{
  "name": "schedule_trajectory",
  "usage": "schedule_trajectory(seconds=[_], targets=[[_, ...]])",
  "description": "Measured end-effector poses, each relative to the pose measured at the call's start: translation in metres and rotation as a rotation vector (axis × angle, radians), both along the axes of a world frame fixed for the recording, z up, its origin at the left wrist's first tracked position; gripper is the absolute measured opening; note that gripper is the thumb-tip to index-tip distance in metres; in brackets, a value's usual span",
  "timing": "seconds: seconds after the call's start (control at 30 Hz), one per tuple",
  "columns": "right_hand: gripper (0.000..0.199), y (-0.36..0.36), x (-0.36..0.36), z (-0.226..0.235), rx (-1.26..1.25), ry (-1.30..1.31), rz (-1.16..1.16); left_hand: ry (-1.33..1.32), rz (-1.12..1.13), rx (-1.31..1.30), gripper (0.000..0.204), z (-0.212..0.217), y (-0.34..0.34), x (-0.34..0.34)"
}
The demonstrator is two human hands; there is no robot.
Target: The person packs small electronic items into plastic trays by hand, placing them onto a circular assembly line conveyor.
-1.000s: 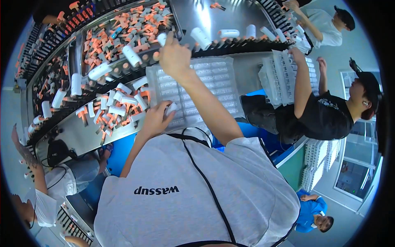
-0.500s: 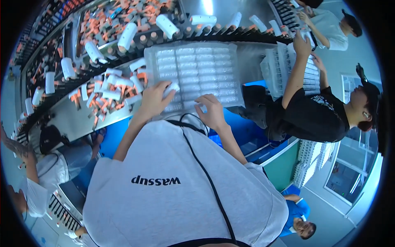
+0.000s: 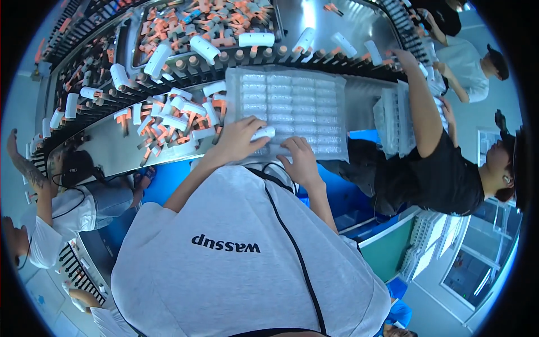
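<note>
In front of me lies a clear plastic blister tray [image 3: 306, 104] with rows of long pockets. My left hand [image 3: 238, 140] is closed on a white rounded plastic casing [image 3: 263, 133], low over the tray's near left pockets. Whether the casing is seated in a pocket, I cannot tell. To its right, my right hand [image 3: 304, 160] rests at the tray's near edge, thumb and fingers apart, with nothing visible in it. A loose pile of white casings and orange-and-grey parts [image 3: 177, 121] lies left of the tray.
Beyond the tray, a curved conveyor with dark rollers [image 3: 224, 59] carries several white casings. A metal bin of orange and grey parts [image 3: 208, 25] stands behind it. At right, a co-worker in black [image 3: 432, 174] reaches over stacked clear trays [image 3: 393, 118]. Another person [image 3: 67, 208] is at left.
My left hand has brought the white casing down toward the tray. My right hand's fingers have straightened at the tray's edge. The whole view has shifted slightly.
</note>
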State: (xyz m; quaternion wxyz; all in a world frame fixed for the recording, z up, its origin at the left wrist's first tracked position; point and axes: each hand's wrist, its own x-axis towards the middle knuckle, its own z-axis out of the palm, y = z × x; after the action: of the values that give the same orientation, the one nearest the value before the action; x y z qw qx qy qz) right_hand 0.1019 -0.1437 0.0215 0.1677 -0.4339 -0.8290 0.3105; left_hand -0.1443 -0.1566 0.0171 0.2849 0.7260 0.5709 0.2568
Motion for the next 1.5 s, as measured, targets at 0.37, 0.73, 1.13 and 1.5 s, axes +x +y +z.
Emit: schedule_trajectory(seconds=[0.37,0.73,1.13,1.5], targets=[[0.04,0.038,0.024,0.003,-0.248,0.278,-0.142,0.137,-0.254,0.177,0.043,-0.007,0.001,-0.007],[0.031,0.044,0.001,-0.049,-0.247,0.56,-0.476,-0.269,0.032,0.214,0.024,0.114,0.043,-0.08],[0.035,0.046,-0.012,-0.036,-0.272,0.482,-0.479,0.707,-0.361,0.116,0.021,0.092,0.345,-0.232],[0.033,0.022,-0.004,-0.038,-0.285,0.624,-0.742,1.17,-0.776,-0.182,0.051,-0.073,0.428,-0.23]])
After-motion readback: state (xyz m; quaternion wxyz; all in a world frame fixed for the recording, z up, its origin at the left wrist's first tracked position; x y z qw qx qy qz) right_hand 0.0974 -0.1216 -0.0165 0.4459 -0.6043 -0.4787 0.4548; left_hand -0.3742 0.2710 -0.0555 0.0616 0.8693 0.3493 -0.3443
